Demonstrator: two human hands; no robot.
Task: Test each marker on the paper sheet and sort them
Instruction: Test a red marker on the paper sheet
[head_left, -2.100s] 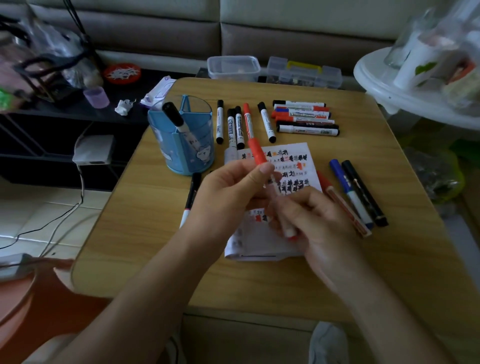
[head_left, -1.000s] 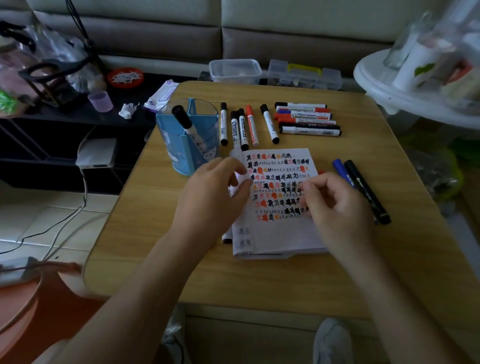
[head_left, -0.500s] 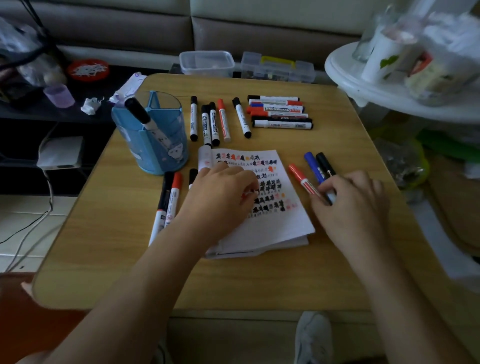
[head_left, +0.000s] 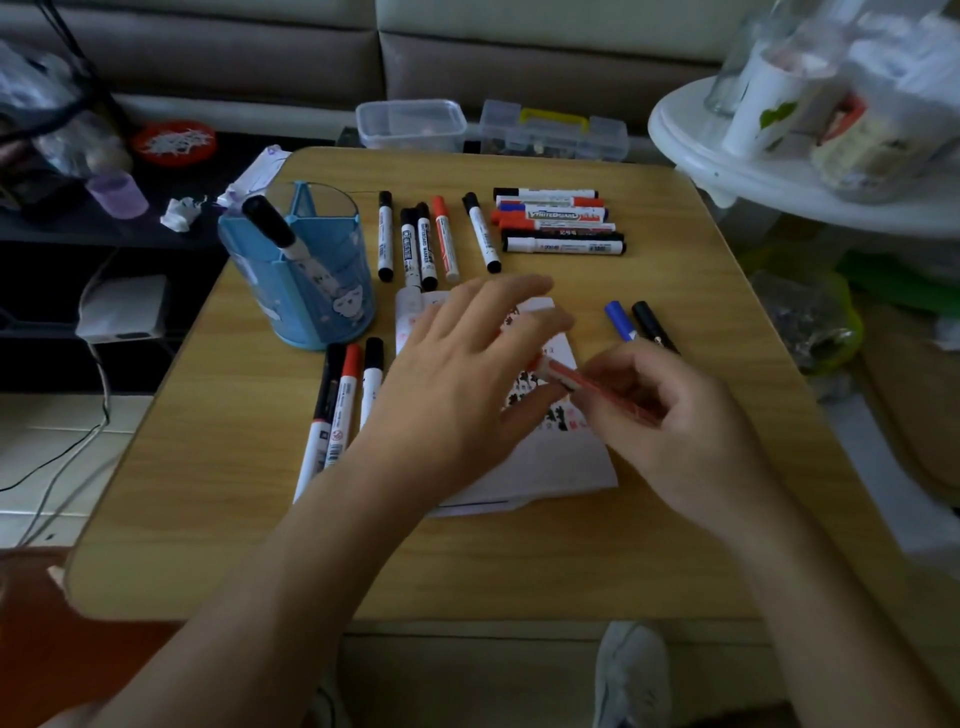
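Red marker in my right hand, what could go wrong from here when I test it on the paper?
The left hand lies over much of the paper sheet, so the red marker in the right hand may find little free space. The blue marker and black marker lie close beside that hand; a nudge could scatter them.

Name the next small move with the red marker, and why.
Probably close the left hand on the free end of the red marker and uncap it: the right hand grips it over the paper sheet, that end aimed at that open hand. Blur hides whether it is capped.
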